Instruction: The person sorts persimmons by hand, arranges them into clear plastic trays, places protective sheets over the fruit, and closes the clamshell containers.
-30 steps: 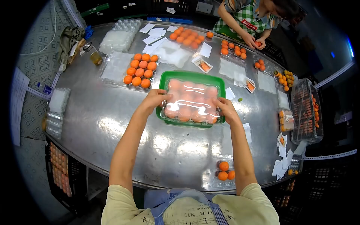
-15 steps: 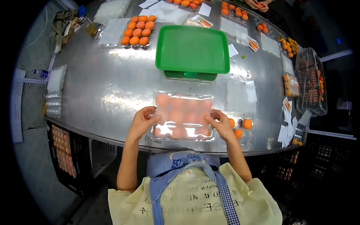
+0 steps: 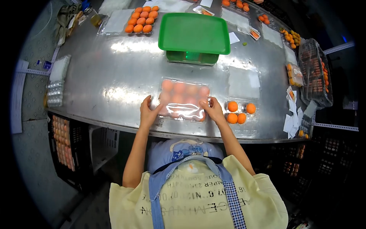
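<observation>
A clear plastic clamshell box (image 3: 184, 100) filled with orange round fruit lies lid-closed on the metal table in front of me. Beside its left edge is my left hand (image 3: 150, 112), fingers apart, with the thumb at the box's edge. My right hand (image 3: 213, 110) grips the right edge, thumb on the lid and fingers along the side. Just right of that hand, an open clear tray (image 3: 244, 128) contains several orange fruit (image 3: 241, 118), its lid (image 3: 244, 82) folded back toward the far side.
Beyond the box stands a green scale (image 3: 192, 57) topped by a green tray (image 3: 193, 33). Another filled fruit box (image 3: 142, 19) sits at the far left. Stacked clear boxes (image 3: 56, 86) line the left edge; paper cards (image 3: 291, 122) and a plastic-lined crate (image 3: 315, 76) are on the right.
The closed box has gone down onto the table, looking smaller now. My left fingers have loosened from its edge. The view has shifted, revealing more of the fruit in the right tray.
</observation>
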Available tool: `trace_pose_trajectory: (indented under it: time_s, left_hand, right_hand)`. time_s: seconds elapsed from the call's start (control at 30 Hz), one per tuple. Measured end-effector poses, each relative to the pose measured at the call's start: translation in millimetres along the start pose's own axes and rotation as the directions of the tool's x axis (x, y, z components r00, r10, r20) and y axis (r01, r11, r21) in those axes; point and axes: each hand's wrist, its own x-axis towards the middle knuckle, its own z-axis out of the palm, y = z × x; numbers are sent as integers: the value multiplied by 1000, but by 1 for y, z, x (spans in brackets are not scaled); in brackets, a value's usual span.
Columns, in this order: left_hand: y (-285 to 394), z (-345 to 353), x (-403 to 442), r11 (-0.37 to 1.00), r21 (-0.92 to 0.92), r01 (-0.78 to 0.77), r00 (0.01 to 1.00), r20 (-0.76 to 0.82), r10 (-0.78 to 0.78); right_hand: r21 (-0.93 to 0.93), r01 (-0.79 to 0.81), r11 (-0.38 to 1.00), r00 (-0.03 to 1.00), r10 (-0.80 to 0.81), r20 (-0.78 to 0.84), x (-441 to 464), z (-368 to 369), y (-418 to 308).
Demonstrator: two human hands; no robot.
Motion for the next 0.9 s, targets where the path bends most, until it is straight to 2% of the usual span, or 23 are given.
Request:
trace_pose_trajectory:
  time_s: [0.07,0.1,0.13,0.2,0.3,0.43,0.5,0.6,0.7,0.83,0.9]
  left_hand:
    - [9,-1,-34,990,-57,129,984,-114,-135]
    - [14,-2,-47,947,-181,265,960,-42,-277]
    - [32,-5,-60,860,-316,401,915,93,-392]
    - [35,-1,-67,680,-482,553,832,360,-422]
    - [38,14,-66,511,-564,649,760,451,-467]
    - [22,38,-60,504,-627,594,796,365,-483]
    - [25,39,-62,491,-618,614,779,378,-500]
    - [26,39,-63,517,-596,615,779,356,-517]
    - [28,40,-61,538,-599,593,794,320,-517]
    - [33,45,-65,520,-654,550,810,264,-524]
    - [36,47,-66,517,-670,533,812,234,-534]
  right_hand:
    - [-45,26,999,997,-29,-67,-2,2,-4]
    - [-87,53,995,992,-62,-106,-3,3,-3]
    - [-131,81,988,985,-100,-143,-2,2,-5]
    - [-132,52,990,990,-68,-125,-1,-1,-8]
    - [-133,54,990,991,-70,-116,-3,-3,-15]
    - [-129,75,989,991,-89,-104,-4,-3,-15]
    - [-133,58,989,993,-71,-94,-9,-4,-18]
    - [-141,218,966,956,-241,-168,-21,-3,-12]
    - [-243,286,927,916,-339,-214,-51,-11,-17]
    - [-123,383,915,887,-402,-229,-85,-15,-6]
    - [-3,327,945,930,-322,-175,-104,-13,-4]
